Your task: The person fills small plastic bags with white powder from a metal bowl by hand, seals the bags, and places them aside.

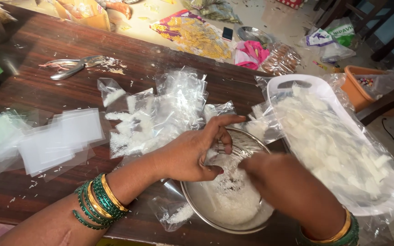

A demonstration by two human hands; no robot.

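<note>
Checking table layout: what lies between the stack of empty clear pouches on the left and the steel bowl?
In the head view, a heap of filled clear packets holding white shreds lies between the empty pouches and the steel bowl, with the left hand over the bowl's rim.

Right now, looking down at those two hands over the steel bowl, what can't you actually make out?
Head view only:
- Right hand: motion-blurred, so its fingers and whatever it grips cannot be told.
- Steel bowl: both hands cover much of the white shreds.
- Left hand: palm faces down; anything under it is hidden.
- White tray: clear plastic blurs its white pieces.
- Orange bin: contents too small.
</note>
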